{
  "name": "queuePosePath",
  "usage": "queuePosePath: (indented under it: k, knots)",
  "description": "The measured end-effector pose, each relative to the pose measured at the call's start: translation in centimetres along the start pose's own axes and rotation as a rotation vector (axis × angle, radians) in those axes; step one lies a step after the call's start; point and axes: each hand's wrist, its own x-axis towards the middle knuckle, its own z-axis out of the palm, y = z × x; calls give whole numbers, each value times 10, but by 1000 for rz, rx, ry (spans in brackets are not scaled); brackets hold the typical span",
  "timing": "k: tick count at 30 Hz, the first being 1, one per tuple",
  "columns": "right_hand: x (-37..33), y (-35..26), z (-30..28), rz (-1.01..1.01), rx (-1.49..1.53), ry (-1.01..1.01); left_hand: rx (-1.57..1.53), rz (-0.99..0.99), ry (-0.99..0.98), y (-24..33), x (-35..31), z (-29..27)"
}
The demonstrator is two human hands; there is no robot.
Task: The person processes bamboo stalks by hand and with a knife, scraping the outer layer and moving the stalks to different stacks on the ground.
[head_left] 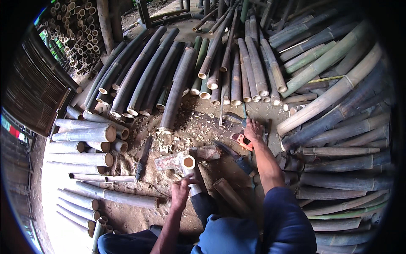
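A short pale bamboo tube [188, 162] stands tilted near the middle, its cut end facing up. My left hand [180, 194] is closed at its side, with fingers across the tube. Farther right, my right hand [253, 130] is closed at the handle of a curved knife [232, 116]; the fingers partly hide that handle. Just below this hand an orange saw handle [242, 141] lies on the ground. Another machete [230, 152] with a dark handle lies between my hands. Behind the tube rests a pale, scraped log piece [168, 162].
A long dark blade [146, 155] lies left of the tube. Wood chips [182, 142] litter the dirt. Bamboo poles [184, 91] lie in rows ahead, with cut lengths [86, 159] stacked left and a large pile [344, 139] right. A loose bamboo piece [230, 195] lies near my legs.
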Motion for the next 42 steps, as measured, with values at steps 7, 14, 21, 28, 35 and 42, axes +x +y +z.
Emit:
queuePosePath:
  k: [7,14,21,28,35,42]
  knots:
    - [-17,-27,-61,219,384,-247,139,-123,-101,2,-9,-2]
    - [-180,-119,-76,87,1491,-276,-343,-221,-130,40,1,40]
    - [-81,-166,-45,-145,1110,72,-665,-98,346,32,17,-18]
    - [65,-133,67,222,588,-40,-567,-1,323,52,1,-50]
    - [63,-151,2,-177,428,-285,-518,-96,395,27,-22,-54]
    - [16,-112,-160,-278,784,-324,-559,-66,381,26,-23,-44]
